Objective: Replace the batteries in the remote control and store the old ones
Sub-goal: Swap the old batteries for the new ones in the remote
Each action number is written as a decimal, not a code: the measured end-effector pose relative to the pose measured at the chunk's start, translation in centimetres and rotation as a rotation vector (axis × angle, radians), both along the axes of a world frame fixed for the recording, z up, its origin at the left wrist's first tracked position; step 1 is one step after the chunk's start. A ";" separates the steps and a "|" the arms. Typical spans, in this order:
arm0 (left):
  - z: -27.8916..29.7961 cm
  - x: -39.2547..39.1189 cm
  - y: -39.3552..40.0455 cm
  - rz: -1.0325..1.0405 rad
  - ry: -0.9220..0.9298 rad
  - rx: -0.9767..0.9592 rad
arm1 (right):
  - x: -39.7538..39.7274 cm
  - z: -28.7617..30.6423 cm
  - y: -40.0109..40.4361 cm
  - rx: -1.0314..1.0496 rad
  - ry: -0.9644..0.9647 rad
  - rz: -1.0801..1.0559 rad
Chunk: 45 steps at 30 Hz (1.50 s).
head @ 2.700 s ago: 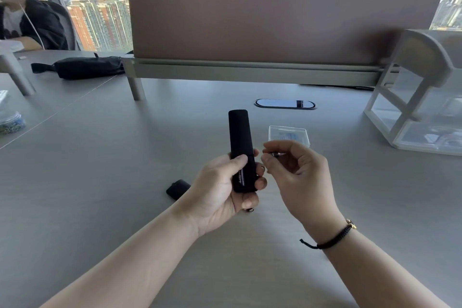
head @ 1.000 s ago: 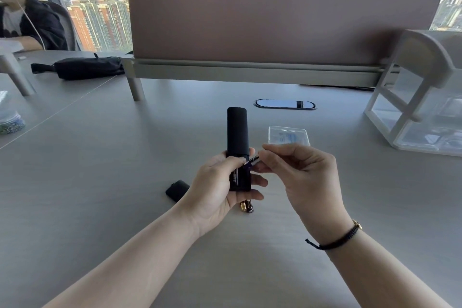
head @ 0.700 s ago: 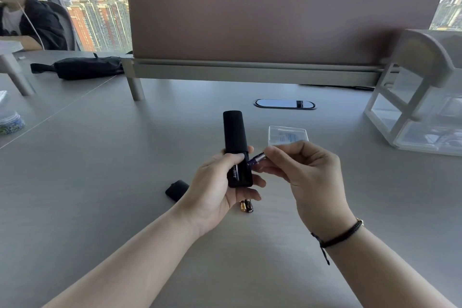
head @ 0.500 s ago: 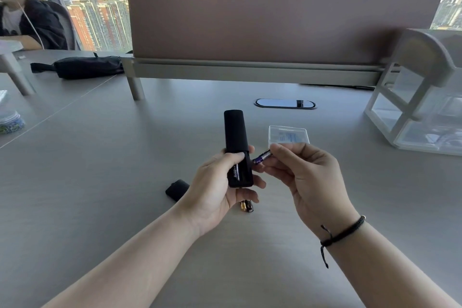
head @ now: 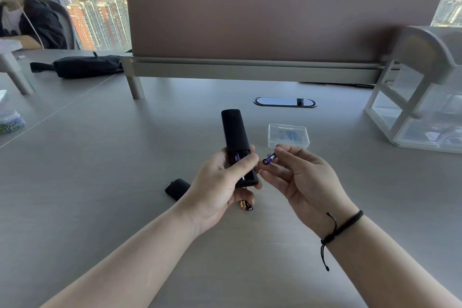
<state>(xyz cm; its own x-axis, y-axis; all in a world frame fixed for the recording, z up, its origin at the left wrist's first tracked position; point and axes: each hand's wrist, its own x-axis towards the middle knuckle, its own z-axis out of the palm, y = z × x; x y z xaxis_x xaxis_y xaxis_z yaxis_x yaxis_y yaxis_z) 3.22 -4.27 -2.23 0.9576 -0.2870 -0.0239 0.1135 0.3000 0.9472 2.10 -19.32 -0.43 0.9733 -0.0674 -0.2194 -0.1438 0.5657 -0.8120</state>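
Note:
My left hand grips a black remote control above the desk, its back facing me and the battery bay open; a purple battery shows inside it under my thumb. My right hand pinches a second purple battery by one end, just right of the remote and apart from it. The black battery cover lies on the desk left of my left hand. A gold-coloured battery lies on the desk below the remote, partly hidden by my fingers. A small clear plastic case sits behind my right hand.
A brown divider panel runs across the back of the grey desk, with an oval cable port before it. A clear drawer organiser stands at the right. A black pouch and a seated person are at far left.
My right hand has drawn the purple battery away from the remote's open bay, a little to the right. My left hand has tilted the remote slightly to the left.

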 end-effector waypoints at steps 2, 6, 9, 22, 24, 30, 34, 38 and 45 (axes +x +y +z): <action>-0.2 0.0 0.0 -0.014 -0.041 0.035 | 0.0 -0.1 0.0 -0.023 -0.010 0.013; -0.4 -0.1 -0.1 -0.005 -0.081 0.057 | 0.0 -0.3 0.1 -0.088 -0.024 0.040; -0.4 0.0 -0.1 0.018 -0.097 0.081 | -0.1 -0.4 0.1 -0.108 -0.039 0.057; -0.3 0.1 0.1 0.038 -0.106 0.049 | -0.6 0.6 0.2 -0.359 -0.189 0.094; -0.3 0.1 0.1 0.050 -0.061 0.021 | -0.7 0.6 0.3 -0.503 -0.241 0.070; -0.2 0.1 -0.2 -0.021 0.008 -0.060 | -0.9 -0.7 0.6 -1.107 -0.411 -0.070; -0.3 0.2 -0.3 -0.070 0.075 -0.140 | -0.8 -1.5 0.9 -1.217 -0.506 -0.174; 0.0 0.0 -0.1 -0.112 0.113 -0.185 | -1.0 -1.7 1.0 -1.223 -0.567 -0.200; 0.0 0.6 0.4 0.017 0.163 -0.142 | -0.9 -1.4 0.7 -1.283 -0.650 0.087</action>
<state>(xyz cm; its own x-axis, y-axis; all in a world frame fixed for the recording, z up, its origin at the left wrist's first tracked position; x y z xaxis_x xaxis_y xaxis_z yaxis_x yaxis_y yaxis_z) 3.86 -3.88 -2.25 0.9492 -0.2822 -0.1395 0.2556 0.4321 0.8648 1.21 -18.63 -1.80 0.8867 0.1893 0.4217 0.4471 -0.5828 -0.6785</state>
